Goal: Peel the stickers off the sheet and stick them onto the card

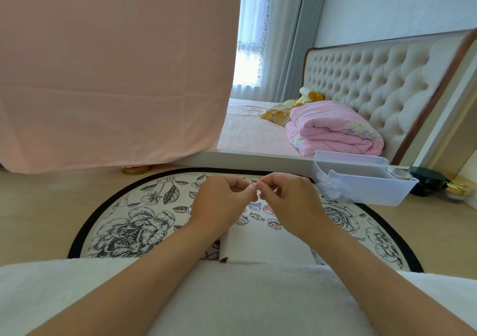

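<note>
A white card (260, 245) lies on the round floral mat (124, 222) right in front of me, its near edge by my lap. Several small cartoon stickers (258, 210) show just beyond the card, between my wrists; I cannot tell whether they sit on the card or on a sheet. My left hand (222, 201) and my right hand (289, 201) meet fingertip to fingertip above those stickers, fingers curled. They pinch something tiny between them, too small to make out.
A clear plastic bin (361, 180) stands at the mat's far right, with dark and gold jars (428, 180) beyond it. A pink cloth (116, 77) hangs at the left over a gold lid (136, 170). A bed with a folded pink quilt (333, 131) lies behind.
</note>
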Demonstrator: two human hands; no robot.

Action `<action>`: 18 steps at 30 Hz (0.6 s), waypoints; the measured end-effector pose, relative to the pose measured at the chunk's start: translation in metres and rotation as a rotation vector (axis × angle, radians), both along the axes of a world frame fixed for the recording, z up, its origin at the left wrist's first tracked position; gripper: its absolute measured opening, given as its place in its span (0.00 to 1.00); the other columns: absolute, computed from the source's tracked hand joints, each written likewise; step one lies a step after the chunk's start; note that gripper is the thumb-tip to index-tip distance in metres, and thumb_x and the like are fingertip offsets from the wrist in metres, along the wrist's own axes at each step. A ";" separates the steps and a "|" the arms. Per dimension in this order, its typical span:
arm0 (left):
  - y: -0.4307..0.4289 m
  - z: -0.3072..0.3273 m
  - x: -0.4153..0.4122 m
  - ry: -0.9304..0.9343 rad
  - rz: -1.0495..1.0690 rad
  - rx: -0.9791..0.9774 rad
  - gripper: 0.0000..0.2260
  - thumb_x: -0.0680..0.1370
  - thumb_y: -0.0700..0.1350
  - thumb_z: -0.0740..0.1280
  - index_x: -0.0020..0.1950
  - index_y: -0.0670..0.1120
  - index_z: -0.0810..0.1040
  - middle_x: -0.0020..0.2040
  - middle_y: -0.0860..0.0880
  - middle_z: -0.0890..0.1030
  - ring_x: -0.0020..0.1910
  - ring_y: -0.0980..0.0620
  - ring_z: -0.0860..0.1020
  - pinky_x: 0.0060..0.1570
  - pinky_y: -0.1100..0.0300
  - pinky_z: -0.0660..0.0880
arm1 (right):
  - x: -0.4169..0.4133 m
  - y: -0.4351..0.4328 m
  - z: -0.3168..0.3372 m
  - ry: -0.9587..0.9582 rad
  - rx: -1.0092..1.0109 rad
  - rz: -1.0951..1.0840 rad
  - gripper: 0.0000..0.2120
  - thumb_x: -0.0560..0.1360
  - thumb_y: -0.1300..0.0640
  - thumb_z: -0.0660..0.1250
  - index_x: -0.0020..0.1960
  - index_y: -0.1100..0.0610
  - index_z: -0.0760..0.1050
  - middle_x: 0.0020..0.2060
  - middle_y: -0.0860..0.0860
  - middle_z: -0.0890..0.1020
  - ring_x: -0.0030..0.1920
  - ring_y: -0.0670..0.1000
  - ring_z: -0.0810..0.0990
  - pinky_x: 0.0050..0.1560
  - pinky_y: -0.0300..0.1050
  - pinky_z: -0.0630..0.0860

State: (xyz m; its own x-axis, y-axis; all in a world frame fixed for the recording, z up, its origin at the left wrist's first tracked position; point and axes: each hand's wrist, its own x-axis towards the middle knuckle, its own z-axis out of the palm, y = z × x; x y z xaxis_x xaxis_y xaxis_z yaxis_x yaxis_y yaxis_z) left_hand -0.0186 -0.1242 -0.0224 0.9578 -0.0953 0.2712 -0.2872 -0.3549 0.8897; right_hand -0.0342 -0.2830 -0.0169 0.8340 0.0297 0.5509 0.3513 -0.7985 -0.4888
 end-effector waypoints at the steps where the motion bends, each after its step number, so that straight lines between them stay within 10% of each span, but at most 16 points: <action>1: 0.000 0.000 0.000 -0.001 -0.002 0.002 0.07 0.76 0.49 0.71 0.38 0.53 0.85 0.35 0.57 0.85 0.35 0.53 0.84 0.45 0.46 0.83 | 0.000 0.000 0.000 -0.004 -0.009 -0.002 0.06 0.78 0.50 0.68 0.44 0.45 0.83 0.32 0.37 0.82 0.33 0.43 0.80 0.40 0.47 0.80; 18: 0.003 0.002 0.003 0.029 -0.093 -0.131 0.05 0.76 0.41 0.69 0.40 0.48 0.82 0.38 0.50 0.85 0.33 0.56 0.78 0.40 0.56 0.80 | -0.003 0.004 0.007 0.211 0.376 0.083 0.07 0.78 0.56 0.69 0.41 0.52 0.83 0.34 0.46 0.83 0.26 0.45 0.77 0.32 0.42 0.77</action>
